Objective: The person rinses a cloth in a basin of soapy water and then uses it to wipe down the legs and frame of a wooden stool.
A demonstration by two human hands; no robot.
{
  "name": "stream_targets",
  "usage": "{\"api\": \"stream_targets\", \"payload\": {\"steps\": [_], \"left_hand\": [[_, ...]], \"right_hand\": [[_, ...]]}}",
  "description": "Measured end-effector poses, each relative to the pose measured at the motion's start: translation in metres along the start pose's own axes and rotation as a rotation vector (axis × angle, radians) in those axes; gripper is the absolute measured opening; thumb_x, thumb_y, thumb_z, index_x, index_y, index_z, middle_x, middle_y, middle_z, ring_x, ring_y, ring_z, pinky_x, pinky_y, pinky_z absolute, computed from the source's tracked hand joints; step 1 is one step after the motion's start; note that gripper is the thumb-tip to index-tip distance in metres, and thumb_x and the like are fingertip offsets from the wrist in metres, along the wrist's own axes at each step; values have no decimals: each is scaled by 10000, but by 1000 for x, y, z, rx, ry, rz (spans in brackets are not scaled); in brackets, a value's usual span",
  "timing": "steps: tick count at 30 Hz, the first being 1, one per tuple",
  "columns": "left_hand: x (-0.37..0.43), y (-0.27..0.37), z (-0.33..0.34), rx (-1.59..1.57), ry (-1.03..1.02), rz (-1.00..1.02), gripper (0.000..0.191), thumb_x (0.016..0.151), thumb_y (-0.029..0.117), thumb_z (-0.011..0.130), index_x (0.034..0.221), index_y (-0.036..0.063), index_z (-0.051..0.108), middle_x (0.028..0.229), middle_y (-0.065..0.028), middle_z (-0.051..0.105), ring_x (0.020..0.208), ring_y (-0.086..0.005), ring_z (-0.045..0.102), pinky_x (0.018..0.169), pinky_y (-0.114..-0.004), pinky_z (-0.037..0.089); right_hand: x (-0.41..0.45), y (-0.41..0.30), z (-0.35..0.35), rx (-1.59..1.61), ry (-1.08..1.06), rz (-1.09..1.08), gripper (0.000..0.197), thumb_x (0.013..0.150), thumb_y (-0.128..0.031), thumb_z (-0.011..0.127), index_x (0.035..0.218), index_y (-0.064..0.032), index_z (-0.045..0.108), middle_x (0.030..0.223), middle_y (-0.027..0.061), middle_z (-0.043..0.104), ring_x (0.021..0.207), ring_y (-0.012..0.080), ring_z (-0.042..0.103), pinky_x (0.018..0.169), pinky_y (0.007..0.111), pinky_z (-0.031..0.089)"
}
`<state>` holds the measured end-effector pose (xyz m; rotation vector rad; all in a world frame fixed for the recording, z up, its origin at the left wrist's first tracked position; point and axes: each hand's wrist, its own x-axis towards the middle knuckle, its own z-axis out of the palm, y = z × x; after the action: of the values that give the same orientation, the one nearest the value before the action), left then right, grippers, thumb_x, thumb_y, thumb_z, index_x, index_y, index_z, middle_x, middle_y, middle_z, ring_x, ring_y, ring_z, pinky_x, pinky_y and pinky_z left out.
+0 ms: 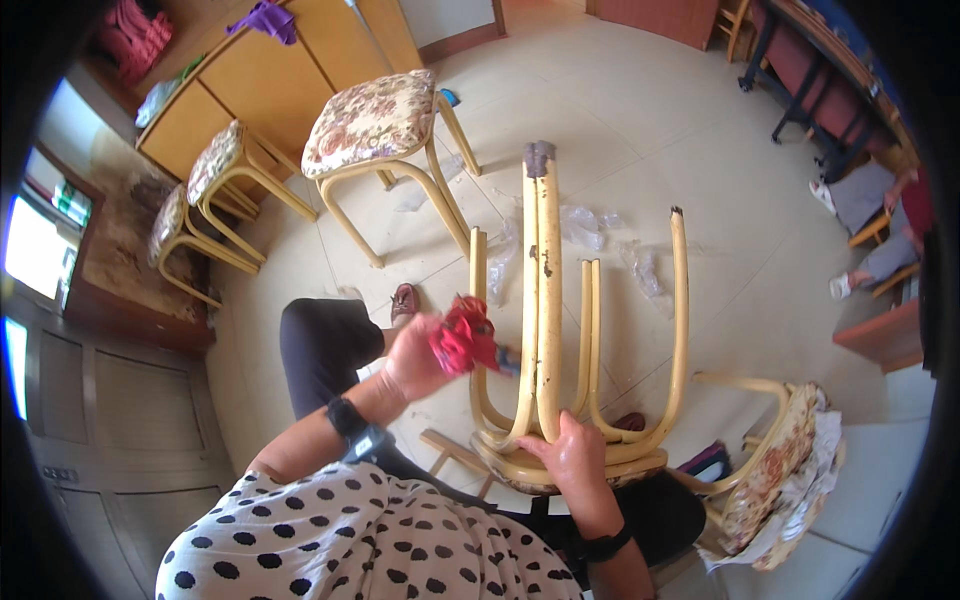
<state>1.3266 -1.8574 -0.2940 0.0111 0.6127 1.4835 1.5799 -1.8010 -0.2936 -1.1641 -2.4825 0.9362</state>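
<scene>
An upturned stool with cream metal tube legs [550, 300] rests across my lap, its legs pointing up and away from me. The paint on the legs is chipped, and a grey covering is on the end of the nearest pair. My right hand [574, 454] grips the base of that pair near the seat frame. In my left hand [416, 364] is a bunched red cloth [465, 337], held just left of the legs; the hand looks slightly blurred. Whether the cloth touches the tubing I cannot tell.
Several stools with floral seats [375, 120] stand at the upper left by a wooden cabinet [255, 67]. Clear plastic scraps [585, 227] lie on the tiled floor. Another floral stool [780, 465] lies tipped at the lower right. People's legs [862, 195] show at the far right.
</scene>
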Motion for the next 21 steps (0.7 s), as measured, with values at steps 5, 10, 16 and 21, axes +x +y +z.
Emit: {"api": "stream_targets", "payload": {"steps": [5,10,16,21], "left_hand": [[-21,-58,20,329,-35,135,934,764,85,716,1452,131,86,1424,-81,293,1288,-200,336,1058,-359,295],[-3,-77,10,853,26,509,992,747,84,747,1447,91,44,1413,-99,278,1273,-166,318,1047,-330,299],[38,-47,23,969,244,576,873,751,67,732,1413,70,164,1172,-76,487,1023,-142,504,896,-286,431],[117,33,21,934,334,706,738,797,13,658,1381,69,211,896,-28,553,788,-89,541,719,-249,488]], "right_hand": [[6,2,15,-20,-30,8,522,580,-475,789,711,-32,547,562,177,568,553,386,577,495,430,467],[8,-2,17,1,-86,24,536,589,-500,779,723,-37,547,557,179,566,553,391,577,501,434,469],[15,-11,7,-65,-127,-18,559,593,-520,772,692,-29,525,534,181,546,532,390,565,496,435,465],[20,-34,2,136,-228,135,508,622,-459,787,765,-10,598,652,199,613,612,368,612,566,402,497]]}}
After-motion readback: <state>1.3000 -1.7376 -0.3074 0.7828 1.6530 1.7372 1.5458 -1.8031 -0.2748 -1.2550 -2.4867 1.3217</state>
